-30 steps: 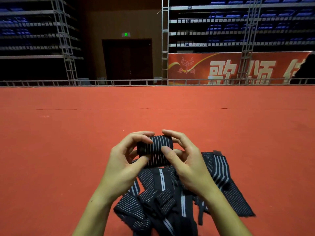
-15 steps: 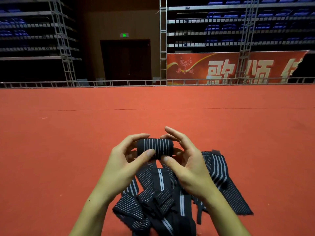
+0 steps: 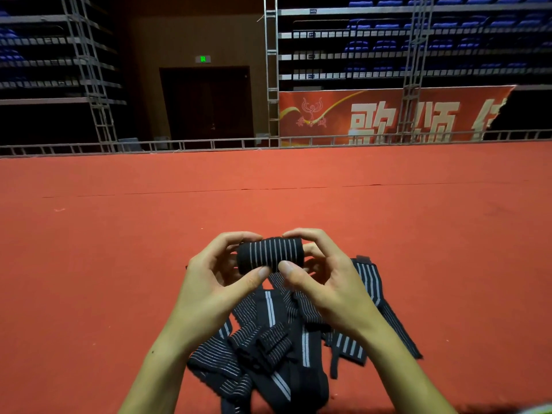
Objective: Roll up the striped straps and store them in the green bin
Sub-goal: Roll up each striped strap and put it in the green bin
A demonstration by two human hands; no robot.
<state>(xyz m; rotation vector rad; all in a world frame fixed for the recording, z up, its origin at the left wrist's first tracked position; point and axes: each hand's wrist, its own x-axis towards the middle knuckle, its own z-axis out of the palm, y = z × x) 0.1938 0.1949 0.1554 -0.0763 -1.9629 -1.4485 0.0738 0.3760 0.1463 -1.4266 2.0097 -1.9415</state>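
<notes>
Holding the rolled strap (image 3: 270, 254) in the air above the red carpet (image 3: 119, 249), both hands grip it from its two ends: the left hand (image 3: 218, 282) has its fingers curled over the top of the left end and its thumb under the roll, and the right hand (image 3: 325, 279) does the same at the right end, so the two thumbs nearly meet below the middle. The roll lies with its long axis from left to right, and its thin white stripes run around it. It sits between the hands, equally near to each, and it looks fully wound, so I judge that the rolling of this one is about finished and the next step is to carry it to the bin. A small green-yellow edge at the bottom right corner may be this bin, but I cannot tell; if so, the right hand is nearer to it. Under the hands, a pile of loose straps (image 3: 268, 348) lies on the carpet, not yet rolled. Far behind, a red banner (image 3: 373, 115) shows large pale Chinese characters, the first one reads 歌, and a green exit sign (image 3: 202, 58) glows above a dark door (image 3: 209, 103).
</notes>
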